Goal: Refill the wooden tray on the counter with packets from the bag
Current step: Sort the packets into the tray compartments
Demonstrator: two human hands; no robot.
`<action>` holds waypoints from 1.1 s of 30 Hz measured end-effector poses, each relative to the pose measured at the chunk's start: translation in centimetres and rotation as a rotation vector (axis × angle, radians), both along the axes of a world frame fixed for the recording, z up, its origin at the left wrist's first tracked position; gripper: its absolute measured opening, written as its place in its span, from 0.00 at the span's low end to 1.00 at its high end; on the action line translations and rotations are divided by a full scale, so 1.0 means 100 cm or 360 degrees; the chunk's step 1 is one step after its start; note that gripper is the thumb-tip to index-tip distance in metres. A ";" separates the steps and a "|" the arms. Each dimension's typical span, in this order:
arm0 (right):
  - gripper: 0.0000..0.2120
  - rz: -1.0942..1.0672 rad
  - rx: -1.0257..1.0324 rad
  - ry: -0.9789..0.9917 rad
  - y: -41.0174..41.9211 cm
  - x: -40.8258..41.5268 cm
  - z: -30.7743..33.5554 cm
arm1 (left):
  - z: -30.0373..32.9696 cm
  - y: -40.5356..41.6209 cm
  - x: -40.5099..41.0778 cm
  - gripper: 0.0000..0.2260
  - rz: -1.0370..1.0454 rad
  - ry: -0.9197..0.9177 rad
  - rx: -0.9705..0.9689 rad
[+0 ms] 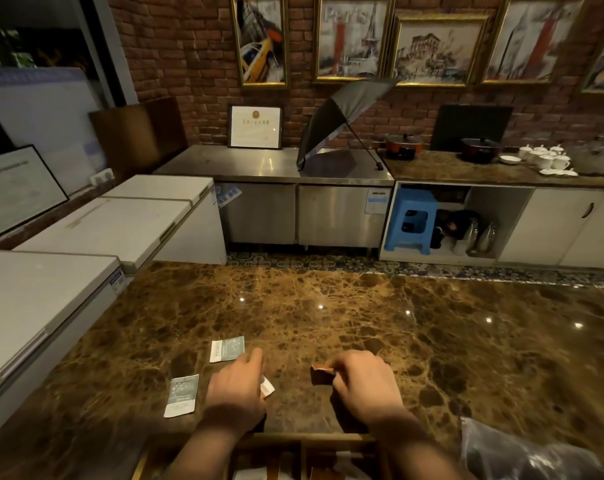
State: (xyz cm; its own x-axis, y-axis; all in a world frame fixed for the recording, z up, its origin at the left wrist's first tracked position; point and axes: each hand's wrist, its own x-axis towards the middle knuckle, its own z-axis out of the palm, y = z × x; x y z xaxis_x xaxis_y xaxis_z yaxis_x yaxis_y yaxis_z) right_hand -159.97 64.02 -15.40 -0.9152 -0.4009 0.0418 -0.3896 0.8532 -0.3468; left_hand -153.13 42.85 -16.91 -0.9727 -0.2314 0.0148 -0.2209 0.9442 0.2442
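The right hand pinches a small brown packet in a closed grip; the left hand, knuckles up, closes its grip on a white packet. Two pale teal packets lie flat on the worktop at ten o'clock of the left hand, one nearer, one farther; their print is too small to read. The wooden tray sits at six o'clock under the forearms, the clear plastic bag at four. On the brick wall, one framed picture reads "Paris".

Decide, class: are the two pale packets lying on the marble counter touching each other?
Apart. The head view shows bare marble between the far packet and the near packet.
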 end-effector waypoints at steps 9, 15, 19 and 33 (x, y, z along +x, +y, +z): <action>0.09 -0.0095 -0.0176 0.0082 0.014 0.038 0.032 | 0.049 0.008 0.031 0.10 -0.0147 0.0240 0.0293; 0.09 -0.0096 -0.0084 0.0130 0.018 0.079 0.043 | 0.068 0.013 0.060 0.17 -0.0266 0.0015 0.0305; 0.10 -0.0070 -0.0073 0.0125 0.021 0.105 0.042 | 0.075 0.018 0.082 0.22 -0.0369 -0.0079 0.0156; 0.18 0.0126 0.0250 -0.0039 0.036 0.163 0.029 | 0.048 0.035 0.128 0.09 -0.0698 -0.0034 -0.0024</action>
State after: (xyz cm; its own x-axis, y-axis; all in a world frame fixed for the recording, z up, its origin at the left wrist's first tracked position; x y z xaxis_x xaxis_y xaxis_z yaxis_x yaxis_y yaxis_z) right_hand -143.71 67.62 -12.54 -0.8805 -0.4715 -0.0489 -0.4507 0.8647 -0.2216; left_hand -140.36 46.39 -12.07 -0.9790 0.2036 -0.0063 0.1968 0.9532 0.2294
